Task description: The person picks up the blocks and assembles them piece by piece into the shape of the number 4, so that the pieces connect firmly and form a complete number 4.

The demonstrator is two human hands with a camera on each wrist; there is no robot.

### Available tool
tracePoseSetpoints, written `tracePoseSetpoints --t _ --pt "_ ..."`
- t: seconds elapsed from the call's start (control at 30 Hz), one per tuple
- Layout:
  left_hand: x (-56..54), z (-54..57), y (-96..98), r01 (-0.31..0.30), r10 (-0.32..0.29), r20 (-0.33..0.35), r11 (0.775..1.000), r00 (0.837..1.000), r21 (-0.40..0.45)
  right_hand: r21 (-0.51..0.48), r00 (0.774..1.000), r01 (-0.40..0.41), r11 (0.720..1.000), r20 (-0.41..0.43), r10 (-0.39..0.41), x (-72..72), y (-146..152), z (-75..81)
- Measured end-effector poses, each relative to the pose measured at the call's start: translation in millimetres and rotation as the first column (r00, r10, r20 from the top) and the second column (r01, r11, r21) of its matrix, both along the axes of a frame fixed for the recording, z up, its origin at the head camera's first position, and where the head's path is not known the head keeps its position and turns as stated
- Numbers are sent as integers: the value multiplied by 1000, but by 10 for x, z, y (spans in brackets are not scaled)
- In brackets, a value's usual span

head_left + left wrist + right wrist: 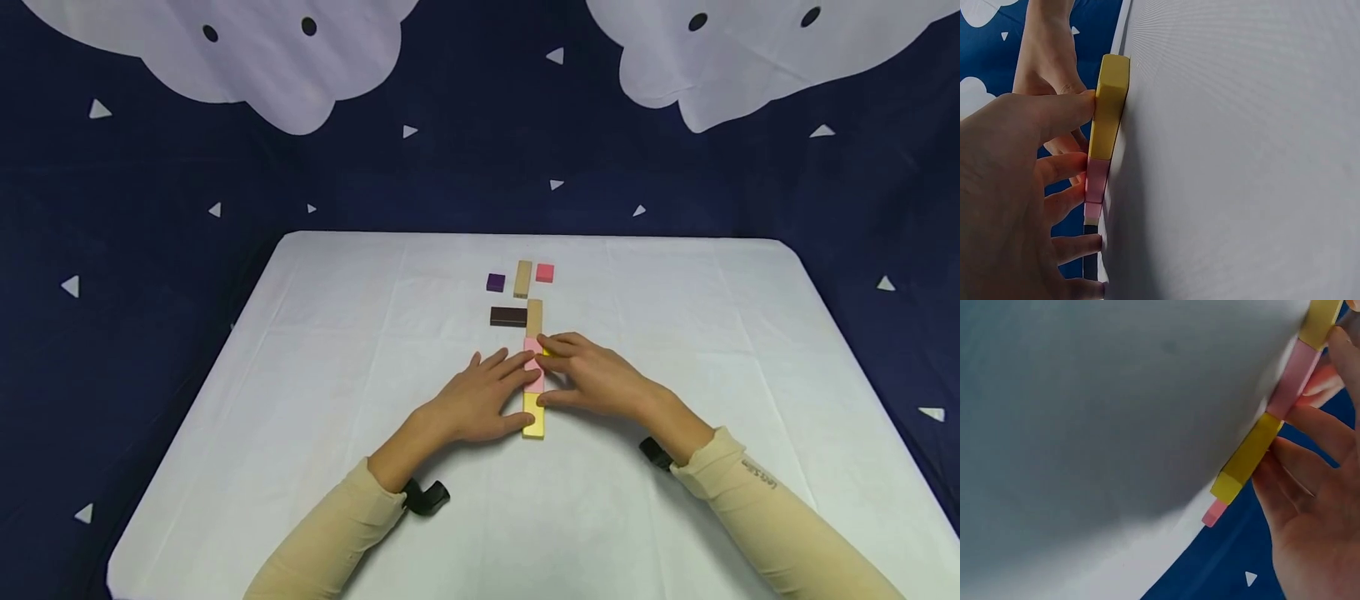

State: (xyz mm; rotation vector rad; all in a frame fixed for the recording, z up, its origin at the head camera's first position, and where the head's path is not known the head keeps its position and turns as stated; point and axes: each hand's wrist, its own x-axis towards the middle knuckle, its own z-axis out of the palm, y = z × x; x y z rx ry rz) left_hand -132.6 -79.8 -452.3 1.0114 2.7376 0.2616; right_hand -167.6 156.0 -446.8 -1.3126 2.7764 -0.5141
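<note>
A row of blocks runs away from me down the middle of the table: a yellow block (pixel 533 430) nearest, pink blocks (pixel 533 385) behind it, then a light wooden block (pixel 535 317). My left hand (pixel 472 402) lies along the left side, its thumb at the yellow block and extended fingers at the pink ones. From the right, my right hand (pixel 603 377) reaches in with its fingertips on the row. Its fingers mostly cover another yellow block (pixel 1250 453) in the head view. A dark brown block (pixel 508 317) sticks out left beside the wooden block.
Beyond the row lie a purple block (pixel 496 282), a second wooden block (pixel 522 279) and a coral-pink block (pixel 545 272). All sit on a white-covered table (pixel 300 350). A dark blue backdrop (pixel 480 167) with white clouds and triangles hangs behind it.
</note>
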Motion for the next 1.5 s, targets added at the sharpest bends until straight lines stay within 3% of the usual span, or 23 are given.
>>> tracePoseSetpoints --t 0.6,0.9,1.5 --pt "14 5 -6 2 -2 -6 1000 1000 14 30 998 61 998 -1 -61 -10 -24 10" --pt "12 10 -14 10 -10 -13 1000 1000 15 83 996 74 994 -49 -70 22 -64 2" --pt "8 -6 -9 14 -14 -20 1000 1000 21 86 993 116 990 -11 -115 33 -98 36"
